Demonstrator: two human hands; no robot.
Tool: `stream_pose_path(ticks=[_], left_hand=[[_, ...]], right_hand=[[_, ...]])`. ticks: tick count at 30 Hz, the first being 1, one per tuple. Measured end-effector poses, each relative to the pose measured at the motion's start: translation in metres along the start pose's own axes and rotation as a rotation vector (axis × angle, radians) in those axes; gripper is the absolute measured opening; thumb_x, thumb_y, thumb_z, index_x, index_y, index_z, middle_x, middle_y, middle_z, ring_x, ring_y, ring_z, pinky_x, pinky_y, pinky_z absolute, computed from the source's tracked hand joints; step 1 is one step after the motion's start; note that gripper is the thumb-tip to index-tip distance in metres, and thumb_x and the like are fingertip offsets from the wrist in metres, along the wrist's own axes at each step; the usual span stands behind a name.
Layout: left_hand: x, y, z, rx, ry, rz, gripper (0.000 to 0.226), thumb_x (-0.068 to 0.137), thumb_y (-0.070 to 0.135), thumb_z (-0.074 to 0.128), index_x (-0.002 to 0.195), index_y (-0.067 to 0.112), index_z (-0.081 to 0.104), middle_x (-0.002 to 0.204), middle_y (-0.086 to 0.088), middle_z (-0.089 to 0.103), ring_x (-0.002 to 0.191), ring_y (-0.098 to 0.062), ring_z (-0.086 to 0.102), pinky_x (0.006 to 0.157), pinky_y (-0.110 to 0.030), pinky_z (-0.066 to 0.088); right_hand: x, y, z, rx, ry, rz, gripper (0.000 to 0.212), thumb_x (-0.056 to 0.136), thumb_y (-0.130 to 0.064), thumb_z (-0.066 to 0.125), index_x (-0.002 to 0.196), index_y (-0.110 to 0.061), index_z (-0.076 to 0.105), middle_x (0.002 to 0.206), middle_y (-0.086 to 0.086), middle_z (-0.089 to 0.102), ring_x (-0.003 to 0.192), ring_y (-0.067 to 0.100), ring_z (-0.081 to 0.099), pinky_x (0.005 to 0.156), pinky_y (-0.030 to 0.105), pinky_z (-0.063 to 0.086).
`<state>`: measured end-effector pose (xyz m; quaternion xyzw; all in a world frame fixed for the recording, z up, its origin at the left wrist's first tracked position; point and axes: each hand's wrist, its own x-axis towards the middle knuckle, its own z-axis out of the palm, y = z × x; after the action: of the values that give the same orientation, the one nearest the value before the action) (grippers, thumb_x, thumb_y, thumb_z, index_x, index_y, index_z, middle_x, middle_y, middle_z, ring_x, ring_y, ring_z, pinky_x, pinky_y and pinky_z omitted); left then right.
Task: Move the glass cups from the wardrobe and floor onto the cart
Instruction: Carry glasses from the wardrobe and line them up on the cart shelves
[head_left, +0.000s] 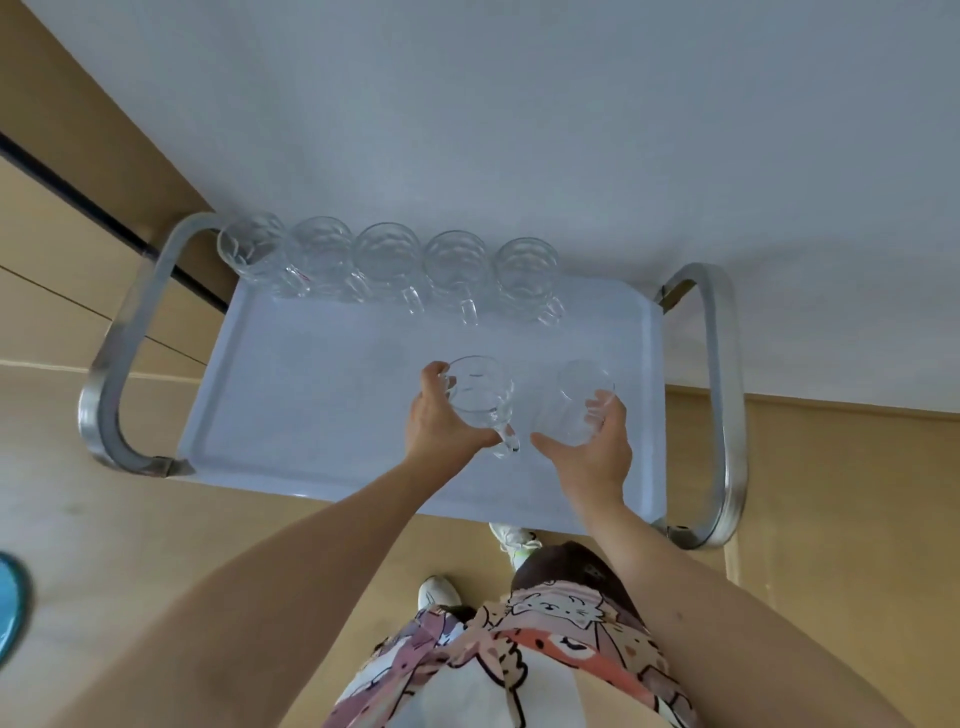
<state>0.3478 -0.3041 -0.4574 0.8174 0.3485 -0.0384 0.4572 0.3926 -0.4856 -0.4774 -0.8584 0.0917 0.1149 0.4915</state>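
Above the cart (291, 415) tray, each hand carries one glass cup. The left hand (441, 421) curls round a handled cup (480, 397), its handle pointing toward the person. The right hand (597, 447) cradles a second cup (579, 400), fingers bent about its side. Five more cups (389, 260) stand in a row along the tray's far edge: seven in all

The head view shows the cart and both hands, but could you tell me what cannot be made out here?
- Wardrobe: outside the head view.
- Blue object: cut off by the left edge.
- Cups in the left hand and right hand: touching the cart tray or not, unclear through clear glass.
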Motion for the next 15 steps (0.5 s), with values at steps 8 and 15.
stream_pose_path(ticks=[8, 15], left_hand=[[-0.001, 0.002, 0.012, -0.009, 0.083, 0.021, 0.101, 0.051, 0.039, 0.096, 0.126, 0.037, 0.028, 0.120, 0.009, 0.053, 0.111, -0.022, 0.054, 0.087, -0.037, 0.048], [-0.004, 0.002, 0.014, -0.029, 0.064, 0.007, 0.115, 0.037, 0.050, 0.096, 0.128, 0.038, 0.028, 0.119, 0.006, 0.055, 0.109, -0.022, 0.055, 0.087, -0.042, 0.053]], right_hand=[[0.000, 0.016, -0.005, 0.017, 0.022, -0.020, 0.085, 0.063, -0.027, 0.096, 0.131, -0.031, 0.046, 0.125, -0.018, 0.056, 0.111, 0.006, 0.054, 0.091, 0.017, 0.040], [0.000, 0.021, -0.007, -0.065, 0.010, -0.075, 0.093, 0.061, -0.033, 0.097, 0.138, -0.023, 0.046, 0.133, -0.011, 0.057, 0.121, 0.014, 0.054, 0.097, 0.033, 0.046]])
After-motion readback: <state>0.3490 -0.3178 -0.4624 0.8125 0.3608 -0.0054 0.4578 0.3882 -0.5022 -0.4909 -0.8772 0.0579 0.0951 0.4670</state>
